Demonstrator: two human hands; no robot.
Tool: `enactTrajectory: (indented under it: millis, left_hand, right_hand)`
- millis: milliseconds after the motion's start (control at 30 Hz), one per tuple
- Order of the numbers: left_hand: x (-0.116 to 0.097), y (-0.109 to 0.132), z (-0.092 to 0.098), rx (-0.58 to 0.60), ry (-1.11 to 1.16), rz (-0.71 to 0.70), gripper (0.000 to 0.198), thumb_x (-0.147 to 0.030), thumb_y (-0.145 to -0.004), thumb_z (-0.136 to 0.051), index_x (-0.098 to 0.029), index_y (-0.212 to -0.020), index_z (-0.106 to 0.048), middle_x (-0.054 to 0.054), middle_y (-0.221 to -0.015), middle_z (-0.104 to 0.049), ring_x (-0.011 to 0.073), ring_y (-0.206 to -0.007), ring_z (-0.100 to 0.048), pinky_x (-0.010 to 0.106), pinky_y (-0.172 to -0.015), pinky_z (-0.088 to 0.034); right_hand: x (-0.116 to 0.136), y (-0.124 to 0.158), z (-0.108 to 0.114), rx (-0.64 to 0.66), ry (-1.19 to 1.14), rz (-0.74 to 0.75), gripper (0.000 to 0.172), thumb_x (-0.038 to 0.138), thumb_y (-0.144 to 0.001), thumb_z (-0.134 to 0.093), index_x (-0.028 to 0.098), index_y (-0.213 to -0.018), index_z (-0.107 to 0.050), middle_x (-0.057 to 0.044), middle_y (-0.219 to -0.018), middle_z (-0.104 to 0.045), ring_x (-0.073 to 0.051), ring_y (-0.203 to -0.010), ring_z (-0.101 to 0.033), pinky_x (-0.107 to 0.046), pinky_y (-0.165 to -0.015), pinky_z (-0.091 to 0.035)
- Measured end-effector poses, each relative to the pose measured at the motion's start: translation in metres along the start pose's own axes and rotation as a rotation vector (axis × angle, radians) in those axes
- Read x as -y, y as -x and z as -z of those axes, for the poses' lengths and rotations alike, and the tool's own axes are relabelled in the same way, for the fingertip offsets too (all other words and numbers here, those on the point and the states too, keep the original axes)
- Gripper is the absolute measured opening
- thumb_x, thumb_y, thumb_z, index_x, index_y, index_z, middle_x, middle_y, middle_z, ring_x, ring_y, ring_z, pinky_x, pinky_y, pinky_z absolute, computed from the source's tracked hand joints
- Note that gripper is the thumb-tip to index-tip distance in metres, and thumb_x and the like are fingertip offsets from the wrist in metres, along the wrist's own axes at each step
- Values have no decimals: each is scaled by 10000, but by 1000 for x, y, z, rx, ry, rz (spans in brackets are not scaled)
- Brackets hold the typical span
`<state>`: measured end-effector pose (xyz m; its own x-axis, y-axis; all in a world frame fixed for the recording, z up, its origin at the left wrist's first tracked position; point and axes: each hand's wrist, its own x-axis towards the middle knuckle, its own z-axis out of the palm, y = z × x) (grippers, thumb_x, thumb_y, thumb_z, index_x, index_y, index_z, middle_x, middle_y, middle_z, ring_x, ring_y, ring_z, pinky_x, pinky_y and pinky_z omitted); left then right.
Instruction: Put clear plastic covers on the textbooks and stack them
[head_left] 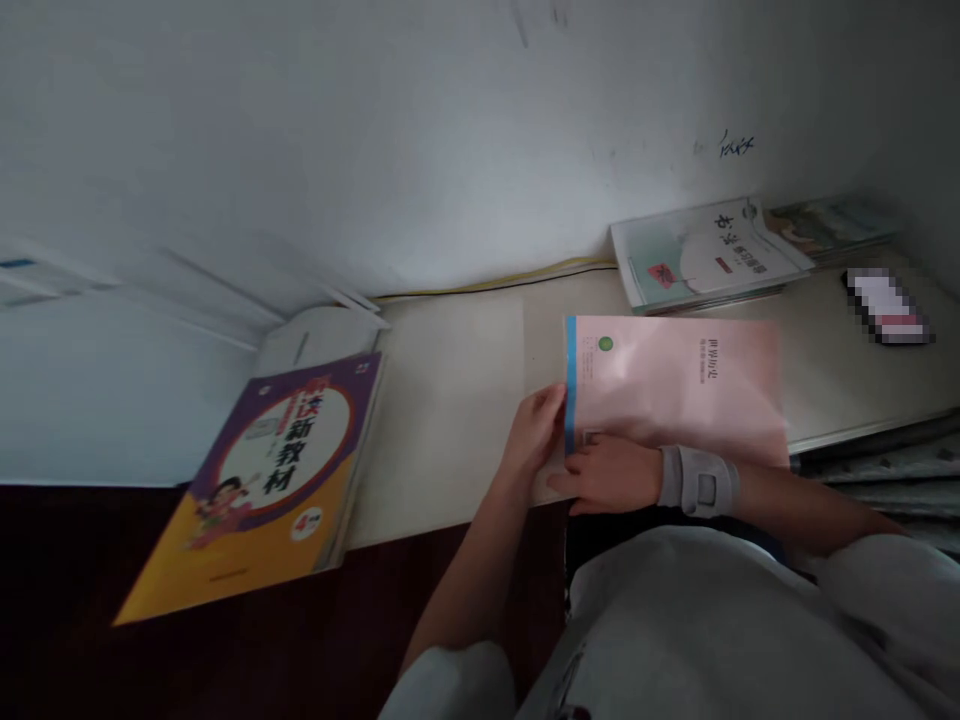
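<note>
A pink book (675,385) with a blue spine strip lies in front of me at the table's near edge, its cover print turned sideways. My left hand (534,430) grips the book's left side along the blue spine, fingers closed at the edge. Across the lower left corner of the same book is my right hand (615,475), its fingers bent round the corner and pointing left. A grey band (697,482) circles my right wrist. What the fingertips do beneath the book is hidden.
To the left, a purple and yellow book stack (262,470) overhangs the table (442,400). Pale green and white books (697,255) lie by the wall at the back right. A pixelated phone (889,307) rests farther right. A thin cable (480,287) runs along the wall.
</note>
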<state>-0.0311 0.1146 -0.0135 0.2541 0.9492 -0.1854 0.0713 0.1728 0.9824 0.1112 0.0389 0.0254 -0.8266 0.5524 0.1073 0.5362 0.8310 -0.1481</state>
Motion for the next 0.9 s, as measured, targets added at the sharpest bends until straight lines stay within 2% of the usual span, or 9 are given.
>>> enactTrajectory:
  millis: [100, 167, 200, 300, 400, 500, 667, 800, 900]
  left_hand:
    - [-9, -9, -2, -138, -335, -190, 589, -416, -731, -678, -144, -1239, -558, 135, -1045, -677, 262, -973, -639, 373, -795, -530]
    - [-22, -16, -13, -243, -543, -409, 705, -357, -769, -644, -167, -1400, -393, 173, -1339, -534, 288, -1233, -510, 438, -989, -448]
    - [-28, -19, -22, -237, -646, -515, 694, -334, -809, -598, -168, -1432, -342, 173, -1446, -431, 289, -1343, -396, 457, -1074, -365]
    - [-41, -33, -61, 25, -920, -652, 561, -276, -913, -419, -118, -1445, -333, 167, -1534, -307, 297, -1450, -185, 503, -1160, -177]
    - [-39, -47, -99, 282, -1122, -567, 530, -271, -941, -343, -85, -1438, -359, 180, -1530, -305, 319, -1449, -180, 549, -1154, -137]
    - [-25, -56, -114, 399, -1220, -493, 540, -315, -955, -317, -112, -1454, -349, 154, -1549, -267, 323, -1450, -175, 580, -1145, -130]
    - [-7, -54, -87, 313, -1281, -483, 584, -425, -953, -328, -167, -1477, -320, 115, -1556, -262, 345, -1445, -180, 620, -1134, -75]
    - [-2, -42, -48, 203, -1295, -350, 603, -414, -932, -389, -152, -1471, -328, 147, -1545, -278, 355, -1434, -213, 613, -1131, -115]
    - [3, -29, -26, 103, -1229, -348, 584, -376, -916, -424, -121, -1439, -375, 174, -1521, -324, 345, -1420, -258, 576, -1138, -162]
  right_hand:
    - [-26, 16, 23, -54, -72, -78, 316, 358, -951, -453, 169, -1137, -625, -92, -1045, -701, -192, -934, -642, -344, -835, -497]
    - [-55, 33, 38, -144, -58, -235, 383, 298, -969, -396, 106, -1261, -551, -168, -1266, -607, -225, -1152, -572, -387, -980, -441]
    - [-71, 42, 43, -167, -21, -338, 409, 277, -967, -386, 75, -1296, -520, -206, -1354, -533, -258, -1250, -504, -436, -1041, -389]
    - [-111, 70, 41, -150, 58, -584, 496, 294, -964, -354, 31, -1378, -425, -255, -1462, -385, -324, -1385, -336, -532, -1102, -285]
    - [-126, 89, 20, -54, 52, -675, 534, 310, -970, -294, 26, -1415, -370, -263, -1487, -337, -324, -1408, -293, -551, -1096, -284]
    - [-124, 102, -1, 2, 50, -714, 580, 360, -979, -246, -10, -1410, -364, -276, -1486, -327, -326, -1407, -294, -536, -1100, -285]
    - [-122, 143, -11, -22, 117, -726, 627, 435, -973, -259, 22, -1439, -333, -250, -1512, -291, -320, -1411, -287, -546, -1109, -258]
    - [-125, 189, -7, -7, 166, -852, 649, 467, -968, -232, 31, -1438, -340, -233, -1514, -304, -307, -1416, -278, -522, -1119, -253]
    - [-123, 207, -11, -45, 209, -972, 669, 469, -960, -249, -3, -1424, -343, -252, -1504, -313, -315, -1409, -290, -495, -1117, -276]
